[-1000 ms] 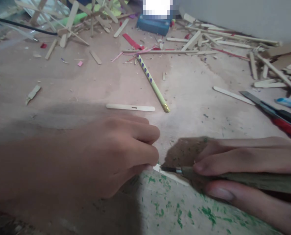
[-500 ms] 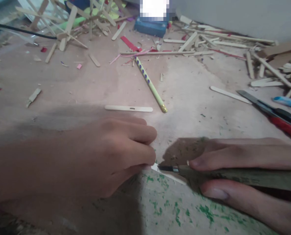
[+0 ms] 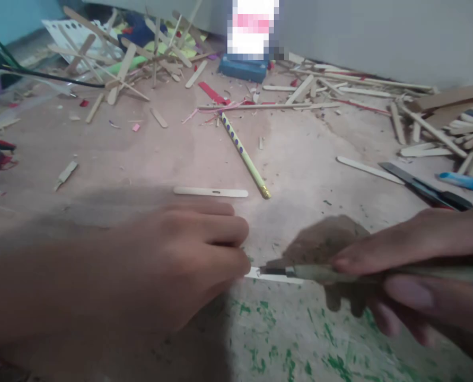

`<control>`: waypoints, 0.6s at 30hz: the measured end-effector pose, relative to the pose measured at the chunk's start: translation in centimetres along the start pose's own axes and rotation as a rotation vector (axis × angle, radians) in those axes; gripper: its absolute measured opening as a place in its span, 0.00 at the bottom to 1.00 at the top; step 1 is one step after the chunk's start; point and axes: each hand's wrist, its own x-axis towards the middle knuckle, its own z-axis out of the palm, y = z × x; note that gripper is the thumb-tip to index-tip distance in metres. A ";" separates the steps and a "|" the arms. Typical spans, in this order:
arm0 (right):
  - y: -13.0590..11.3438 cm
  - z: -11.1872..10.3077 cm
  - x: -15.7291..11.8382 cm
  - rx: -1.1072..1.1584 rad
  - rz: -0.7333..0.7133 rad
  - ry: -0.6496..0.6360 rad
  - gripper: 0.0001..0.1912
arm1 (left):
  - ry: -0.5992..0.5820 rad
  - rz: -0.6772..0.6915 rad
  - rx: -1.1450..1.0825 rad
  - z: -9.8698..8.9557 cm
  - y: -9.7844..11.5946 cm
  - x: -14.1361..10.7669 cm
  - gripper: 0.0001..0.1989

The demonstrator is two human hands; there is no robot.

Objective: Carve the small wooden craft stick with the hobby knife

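The left hand (image 3: 173, 270) lies low across the near left of the view, back upward, its fingers curled and pressed together with the tips pointing right. The right hand (image 3: 411, 276) enters from the right edge, raised a little, its fingers wrapped around a thin handle, the forefinger stretched along the top and the thumb beneath. The fingertips of the two hands are near each other, not touching.
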 end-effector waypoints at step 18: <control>-2.6 2.3 1.8 -0.454 -0.390 0.001 0.20 | -0.035 -0.071 -0.041 -0.1 0.5 0.0 0.15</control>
